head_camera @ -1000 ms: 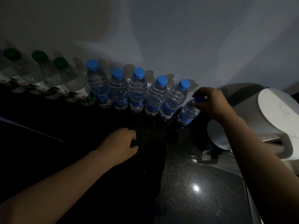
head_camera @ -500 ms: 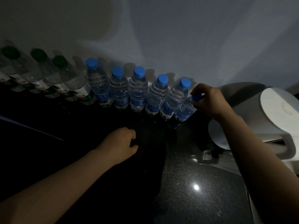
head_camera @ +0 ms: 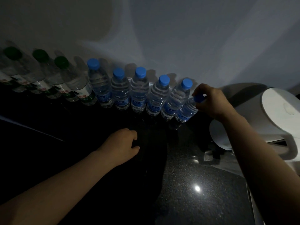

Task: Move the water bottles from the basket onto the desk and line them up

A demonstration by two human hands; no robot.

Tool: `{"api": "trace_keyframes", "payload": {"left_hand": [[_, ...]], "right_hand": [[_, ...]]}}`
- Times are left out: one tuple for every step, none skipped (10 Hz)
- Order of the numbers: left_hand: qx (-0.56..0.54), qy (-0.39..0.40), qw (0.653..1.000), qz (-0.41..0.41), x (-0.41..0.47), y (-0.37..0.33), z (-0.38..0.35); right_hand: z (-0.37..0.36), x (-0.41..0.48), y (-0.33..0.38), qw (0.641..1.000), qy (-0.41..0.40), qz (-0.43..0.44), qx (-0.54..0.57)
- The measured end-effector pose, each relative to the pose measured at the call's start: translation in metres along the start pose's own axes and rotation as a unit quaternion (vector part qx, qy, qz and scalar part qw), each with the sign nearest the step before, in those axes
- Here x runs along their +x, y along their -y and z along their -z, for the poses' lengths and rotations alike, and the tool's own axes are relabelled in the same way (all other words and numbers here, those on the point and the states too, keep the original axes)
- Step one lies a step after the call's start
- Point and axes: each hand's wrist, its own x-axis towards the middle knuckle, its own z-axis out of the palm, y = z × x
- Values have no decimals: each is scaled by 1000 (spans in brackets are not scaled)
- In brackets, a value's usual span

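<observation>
The task looks nearly finished. A row of bottles stands on the dark table along the wall, running from the upper left of the frame to the centre right. The green-capped bottles are on the left and five blue-capped bottles in the middle, packed side by side.

At the right end of the row, the right hand pinches the blue cap of the last bottle, fingers curled round it from above. That bottle sits just beside its neighbour. In the dim light I cannot tell whether its base already rests on the table. What seems left is to let go of it, and perhaps to nudge it into line.

The basket is out of view, so I cannot say whether more bottles remain.

The last bottle is small, clear and ribbed, with a blue label low on its body, and it appears full.

The left hand rests on the table at the centre of the frame, fingers loosely curled, holding nothing that shows. A white kettle stands at the right edge.
</observation>
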Motion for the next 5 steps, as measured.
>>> {"api": "trace_keyframes", "payload": {"left_hand": [[2,-2,1000,1,-1,1,1],[-7,-13,1000,-6,-4,0,5],[-13,-24,1000,-10,-11,-1,12],[-28,-51,998,-16,-24,0,18],[-45,-79,996,-16,-43,0,24]], "right_hand": [[0,0,0,1000,3,-8,7],[2,-5,4,1000,-2,-11,0],[6,-20,12,999,-23,-25,-14],[13,-45,25,998,-54,-26,-8],[16,-80,44,997,-80,-13,19]]}}
